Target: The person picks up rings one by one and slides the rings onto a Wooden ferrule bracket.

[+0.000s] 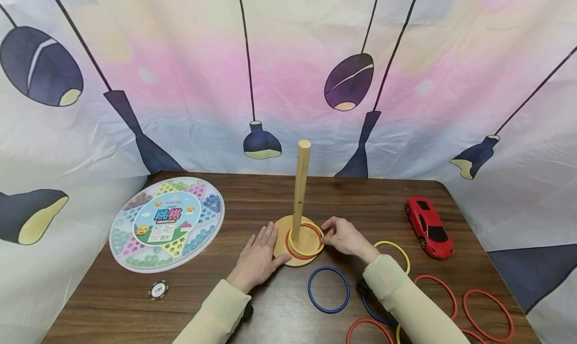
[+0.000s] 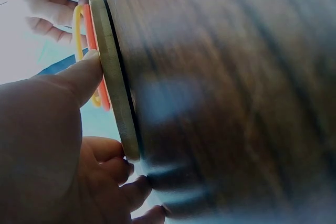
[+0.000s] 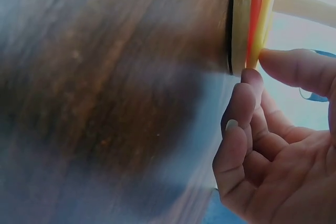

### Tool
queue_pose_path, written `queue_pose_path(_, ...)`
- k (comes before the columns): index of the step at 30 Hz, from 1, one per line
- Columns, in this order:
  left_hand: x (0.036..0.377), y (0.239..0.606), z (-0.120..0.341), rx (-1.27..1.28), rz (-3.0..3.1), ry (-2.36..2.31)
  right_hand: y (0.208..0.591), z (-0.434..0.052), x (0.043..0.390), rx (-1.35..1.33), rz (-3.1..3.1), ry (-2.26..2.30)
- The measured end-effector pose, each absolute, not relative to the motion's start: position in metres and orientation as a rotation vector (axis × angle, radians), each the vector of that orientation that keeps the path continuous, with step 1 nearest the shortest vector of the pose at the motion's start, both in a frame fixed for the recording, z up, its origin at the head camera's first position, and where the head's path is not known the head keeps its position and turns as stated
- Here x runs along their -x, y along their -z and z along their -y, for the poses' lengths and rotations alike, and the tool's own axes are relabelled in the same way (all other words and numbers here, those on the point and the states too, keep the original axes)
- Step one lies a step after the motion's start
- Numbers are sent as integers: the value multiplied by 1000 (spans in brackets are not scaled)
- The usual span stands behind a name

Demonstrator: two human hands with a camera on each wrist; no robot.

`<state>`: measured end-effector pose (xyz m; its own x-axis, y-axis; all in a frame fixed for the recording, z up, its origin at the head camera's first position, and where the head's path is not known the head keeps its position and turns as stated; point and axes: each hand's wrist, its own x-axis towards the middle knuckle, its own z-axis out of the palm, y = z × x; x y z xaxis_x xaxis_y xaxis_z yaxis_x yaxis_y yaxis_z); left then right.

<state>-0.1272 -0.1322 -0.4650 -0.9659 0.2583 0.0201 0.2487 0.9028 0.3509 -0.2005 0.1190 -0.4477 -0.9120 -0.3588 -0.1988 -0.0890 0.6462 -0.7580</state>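
A round wooden base (image 1: pixel 281 229) with an upright wooden peg (image 1: pixel 301 189) stands near the middle of the table. Around the peg, a yellow ring (image 3: pixel 268 11) lies over red (image 3: pixel 255 9). My left hand (image 1: pixel 257 258) rests at the base's left side, fingers straight, its thumb touching the front edge. My right hand (image 1: pixel 348 239) pinches the yellow ring at its right side between thumb and fingertips, as the right wrist view shows. In the left wrist view, the base (image 2: pixel 118 82) lies flat on the table.
Blue ring (image 1: pixel 329 311), yellow ring (image 1: pixel 407 264) and several red rings (image 1: pixel 509 319) lie front right, some under my right forearm. A red toy car (image 1: pixel 430 229) sits at right. At left are a round Chinese checkers board (image 1: pixel 212 184) and a poker chip (image 1: pixel 159 290). A printed cloth hangs behind.
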Motion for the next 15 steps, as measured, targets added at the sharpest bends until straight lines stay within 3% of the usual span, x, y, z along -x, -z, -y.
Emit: queue_pose_path(15, 127, 466, 132, -399, -3031, -548, 435, -120, 193, 377, -2515, 1153)
